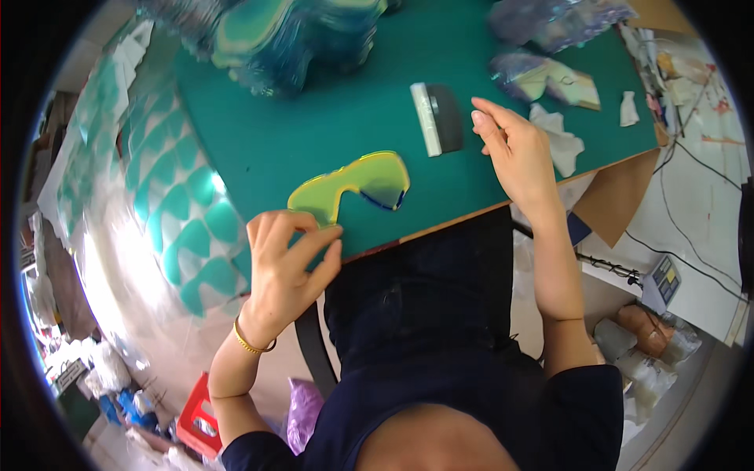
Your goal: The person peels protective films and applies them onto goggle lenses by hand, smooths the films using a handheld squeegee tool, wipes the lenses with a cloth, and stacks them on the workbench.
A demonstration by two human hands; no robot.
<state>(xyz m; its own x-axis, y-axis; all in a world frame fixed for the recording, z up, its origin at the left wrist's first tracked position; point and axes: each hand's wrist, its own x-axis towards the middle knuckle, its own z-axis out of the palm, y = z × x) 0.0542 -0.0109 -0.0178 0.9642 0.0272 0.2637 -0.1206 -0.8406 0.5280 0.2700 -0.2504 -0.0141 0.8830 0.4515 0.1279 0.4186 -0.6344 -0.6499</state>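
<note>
A yellow, goggle-shaped lens (367, 174) with a notch in its lower edge and a dark blue lower right rim lies over the green table mat. My left hand (287, 263), a gold-coloured bracelet at its wrist, has its fingers closed on the lens's lower left end, covering part of it. My right hand (518, 153) hovers near the table's front edge, forefinger stretched out and thumb slightly apart, with nothing visible between them. Just left of its fingertips lies a black block with a white strip (436, 120), like an eraser. Behind my right hand lies a crumpled white cloth (559, 141).
Stacked tinted lenses (294, 47) stand at the far left; wrapped purple-tinted lenses (550, 23) are at the far right. Clear sheets with green lens shapes (184, 196) hang by the table's left side. A small grey device (661, 281) and cables are on the right.
</note>
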